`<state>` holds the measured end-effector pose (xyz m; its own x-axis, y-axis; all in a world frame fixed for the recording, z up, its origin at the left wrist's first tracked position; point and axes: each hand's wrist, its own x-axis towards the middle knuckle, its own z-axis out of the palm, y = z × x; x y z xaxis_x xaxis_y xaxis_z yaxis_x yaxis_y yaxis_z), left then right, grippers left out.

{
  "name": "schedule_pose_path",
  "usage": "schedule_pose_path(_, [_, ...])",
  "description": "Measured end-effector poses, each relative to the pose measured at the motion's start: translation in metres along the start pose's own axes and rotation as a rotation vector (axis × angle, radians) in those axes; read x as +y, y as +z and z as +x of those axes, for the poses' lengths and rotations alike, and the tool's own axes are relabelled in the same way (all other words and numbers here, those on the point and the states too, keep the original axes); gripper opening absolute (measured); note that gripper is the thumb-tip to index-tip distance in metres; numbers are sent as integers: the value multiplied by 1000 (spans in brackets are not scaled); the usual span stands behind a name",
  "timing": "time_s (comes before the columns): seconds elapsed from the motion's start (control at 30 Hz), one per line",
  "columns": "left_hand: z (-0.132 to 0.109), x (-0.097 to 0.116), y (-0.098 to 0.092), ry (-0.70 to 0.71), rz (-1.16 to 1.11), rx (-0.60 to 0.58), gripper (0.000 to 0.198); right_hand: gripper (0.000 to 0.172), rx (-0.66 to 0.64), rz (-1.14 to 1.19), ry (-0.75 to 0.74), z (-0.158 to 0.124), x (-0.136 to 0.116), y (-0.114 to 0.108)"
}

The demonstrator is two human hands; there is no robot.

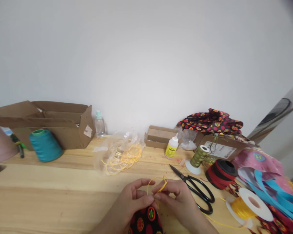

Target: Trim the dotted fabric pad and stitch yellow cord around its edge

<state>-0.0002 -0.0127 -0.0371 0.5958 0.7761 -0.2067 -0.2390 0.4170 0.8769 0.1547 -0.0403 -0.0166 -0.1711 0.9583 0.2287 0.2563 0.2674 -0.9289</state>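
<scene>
My left hand (138,196) pinches the top of a dark patterned fabric piece (146,221) with red, orange and green flower prints. Yellow cord (164,185) loops above the fingertips, and my right hand (174,198) is closed on it. The two hands meet at the fabric's upper end, fingertips almost touching. The fabric's lower part runs out of the frame, and the exact spot where cord meets fabric is hidden by my fingers. Just right of my right hand lie black-handled scissors (195,187). A spool of yellow cord (244,208) rests farther right, with a strand trailing toward my right forearm.
Behind my hands are a plastic bag (100,161) with yellow cord, a glue bottle (171,148) and a small cardboard box (158,136). A teal thread cone (46,146) and large box (63,130) stand left. Olive thread (199,157), a red-black roll (221,174) and fabrics (210,122) crowd the right.
</scene>
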Motion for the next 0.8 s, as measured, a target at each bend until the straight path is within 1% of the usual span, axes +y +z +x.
schedule_pose_path(0.03, [0, 0, 0, -7, 21, -24, 36, 10, -11, -6, 47, -1, 0, -2])
schedule_pose_path(0.07, [-1, 0, 1, -11, 38, -43, 35, 10, -50, -20, 89, -2, 0, -4])
schedule_pose_path(0.13, [-1, 0, 1, -16, 57, -62, 33, 11, -172, -74, 163, -5, -1, -10])
schedule_pose_path(0.2, [-2, 0, 0, -54, 45, -76, 34, 12, -279, -156, 210, -8, -3, -16])
schedule_pose_path(0.27, [-2, 2, -1, -109, 26, -81, 35, 13, -337, -227, 229, -11, -4, -23])
schedule_pose_path(0.37, [-3, 6, 0, -171, 14, -55, 33, 15, -361, -312, 220, -14, -4, -31])
schedule_pose_path(0.43, [-3, 7, 0, -177, 33, -52, 30, 15, -327, -370, 214, -15, -3, -34])
schedule_pose_path(0.5, [-2, 7, 0, -154, 45, -79, 31, 16, -312, -401, 213, -16, -1, -35])
schedule_pose_path(0.63, [1, 3, -1, -69, 10, -116, 37, 16, -342, -371, 236, -15, -3, -31])
schedule_pose_path(0.73, [3, 4, -4, -41, 19, -78, 35, 15, -356, -343, 241, -13, -5, -28])
schedule_pose_path(0.8, [5, 7, -6, -15, 39, -25, 35, 16, -398, -297, 223, -13, -7, -29])
